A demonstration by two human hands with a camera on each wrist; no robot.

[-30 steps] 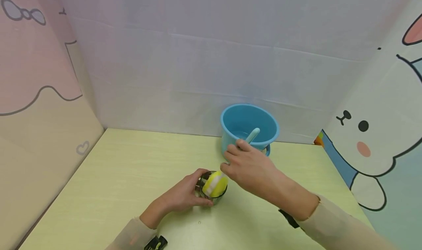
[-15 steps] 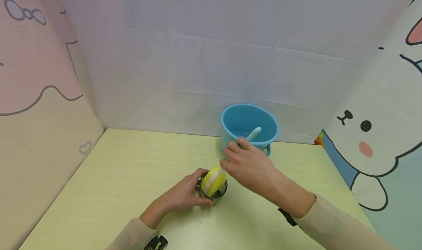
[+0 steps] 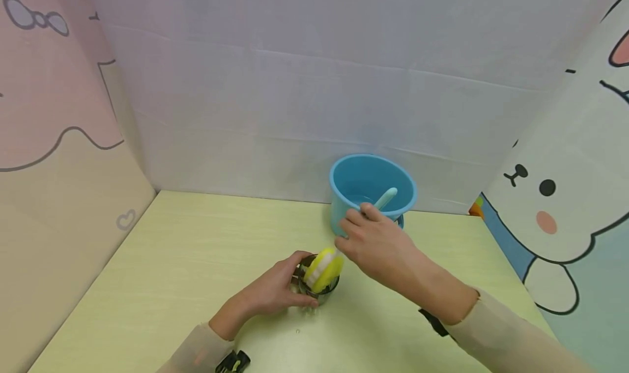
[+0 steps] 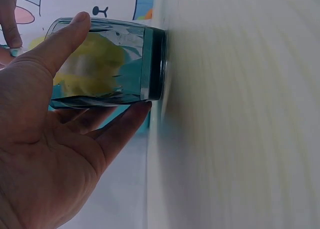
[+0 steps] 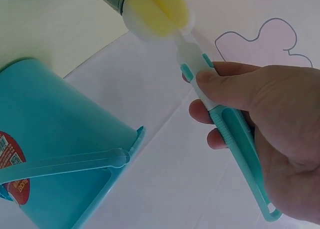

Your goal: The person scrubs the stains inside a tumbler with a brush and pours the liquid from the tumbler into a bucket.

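A dark-tinted clear glass (image 4: 146,64) stands upright on the table. My left hand (image 3: 274,289) grips it, thumb on one side and fingers on the other. My right hand (image 3: 380,247) holds a sponge cup brush by its teal and white handle (image 5: 235,126), the thumb pressed along its upper part. The brush's yellow and white sponge head (image 3: 324,270) sits tilted in the glass mouth, partly above the rim. Through the glass wall, the left wrist view shows the sponge's yellow as a blur.
Behind my right hand a blue bucket (image 3: 338,212) with a side handle (image 5: 65,166) stands by the back wall. Cartoon-printed sheets enclose the pale wood-look table (image 3: 221,236). A small drop-like spot (image 3: 297,331) lies in front of the glass.
The sponge head first shifted left in the glass, then back right, and now sits a little higher. My right hand has moved slightly up and right. The left hand stays put.
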